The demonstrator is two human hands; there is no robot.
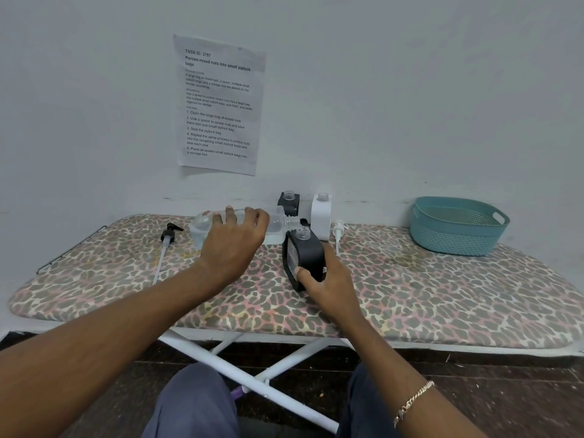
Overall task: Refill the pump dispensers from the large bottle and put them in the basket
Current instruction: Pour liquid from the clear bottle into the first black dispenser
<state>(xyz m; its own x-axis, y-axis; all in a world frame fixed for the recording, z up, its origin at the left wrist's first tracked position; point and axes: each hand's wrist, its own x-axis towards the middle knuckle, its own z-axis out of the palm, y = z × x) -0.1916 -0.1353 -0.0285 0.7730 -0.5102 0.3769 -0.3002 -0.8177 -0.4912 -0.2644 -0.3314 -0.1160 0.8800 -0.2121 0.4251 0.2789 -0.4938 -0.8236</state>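
Note:
My left hand (pixel 235 240) grips the large clear bottle (pixel 202 227), tipped on its side with its open neck (pixel 292 221) just above the mouth of a black dispenser (pixel 305 256). My right hand (pixel 328 281) holds that black dispenser, tilted, on the board. Behind it stand a second black dispenser (pixel 289 202) and a white dispenser (pixel 321 213), both without pumps. A black pump (pixel 169 233) lies at the left, a white pump (pixel 338 230) by the white dispenser. The teal basket (pixel 458 229) sits at the far right with nothing visible in it.
Everything rests on a leopard-print ironing board (pixel 410 295) against a white wall. A printed paper sheet (pixel 219 104) hangs on the wall above. White crossed legs (pixel 252 379) show under the board, with my knees below.

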